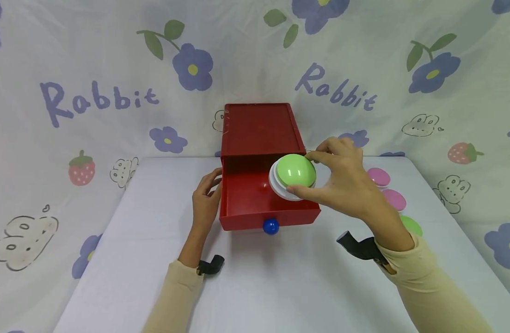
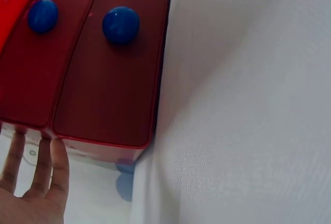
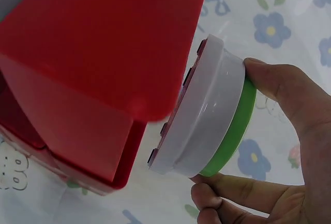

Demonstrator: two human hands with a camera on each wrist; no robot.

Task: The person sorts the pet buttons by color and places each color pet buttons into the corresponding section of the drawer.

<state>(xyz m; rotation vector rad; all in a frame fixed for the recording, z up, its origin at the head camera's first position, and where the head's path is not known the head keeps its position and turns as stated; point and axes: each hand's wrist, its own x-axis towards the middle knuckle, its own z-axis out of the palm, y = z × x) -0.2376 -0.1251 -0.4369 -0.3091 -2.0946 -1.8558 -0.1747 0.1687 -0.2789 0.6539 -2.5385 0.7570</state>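
Observation:
A red drawer cabinet [image 1: 259,129] stands on the white table, its top drawer [image 1: 242,199] pulled out with a blue knob [image 1: 271,226] on the front. Between thumb and fingers, my right hand [image 1: 348,178] grips a green dome push button [image 1: 296,171] with a white base, over the drawer's right part. The right wrist view shows the button's white base [image 3: 207,110] tilted, small dark feet on its red underside. Against the cabinet's left side rest the extended fingers of my left hand [image 1: 205,203]. Two lower drawers with blue knobs [image 2: 121,25] appear in the left wrist view.
Right of the cabinet, partly behind my right forearm, lie a pink button [image 1: 378,176], a second pink button [image 1: 394,199] and a green one [image 1: 411,225]. A printed cloth [image 1: 113,55] hangs behind the white table [image 1: 155,208].

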